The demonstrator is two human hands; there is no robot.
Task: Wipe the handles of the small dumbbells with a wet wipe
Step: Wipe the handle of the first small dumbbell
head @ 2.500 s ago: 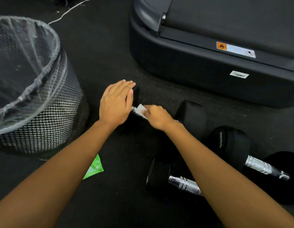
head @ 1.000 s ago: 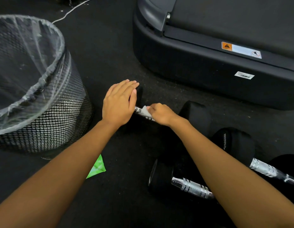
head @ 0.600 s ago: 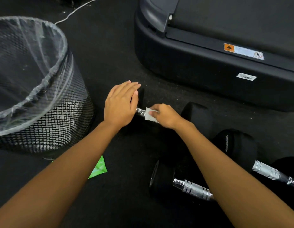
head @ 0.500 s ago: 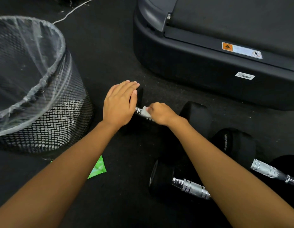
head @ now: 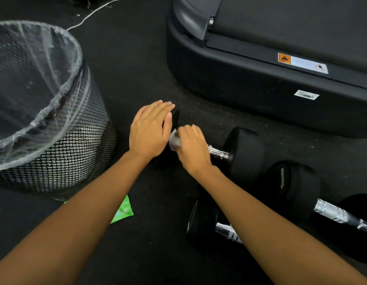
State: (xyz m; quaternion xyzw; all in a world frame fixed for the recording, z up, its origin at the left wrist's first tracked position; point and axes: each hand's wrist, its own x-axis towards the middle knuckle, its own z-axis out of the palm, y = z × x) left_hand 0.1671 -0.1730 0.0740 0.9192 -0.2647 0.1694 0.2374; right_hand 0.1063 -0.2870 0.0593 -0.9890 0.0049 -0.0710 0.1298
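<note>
Gripping a white wet wipe [head: 174, 139] against the chrome handle [head: 218, 152] of the far dumbbell [head: 247, 153], the right hand [head: 194, 150] has its fingers [head: 192, 131] curled over bar and wipe together at the handle's left end. A crumpled bit of the wipe sticks out on the left of that hand, and a short length of bare chrome shows between the hand and the dumbbell's black right head. The left hand [head: 149, 130] lies flat on the dumbbell's left head, its fingers straight and close together and holding nothing; only a dark sliver of that head shows past the thumb. The two hands sit just beside each other.

This dumbbell lies on the black floor [head: 137, 58] in the middle of the scene, near the base of a dark treadmill [head: 250, 89] at the far right, which carries an orange warning label [head: 302, 62]. A second dumbbell [head: 201, 221] lies nearer, partly hidden under the right forearm, with some of its chrome bar showing. A third dumbbell [head: 297, 186] lies to the right, its handle running toward the near right edge.

At the left stands a black mesh bin [head: 71, 153] lined with a clear bag [head: 44, 68]. A green packet [head: 123, 211] lies on the floor near the bin, partly covered by the left forearm. A pale cable [head: 92, 13] trails across the far floor.
</note>
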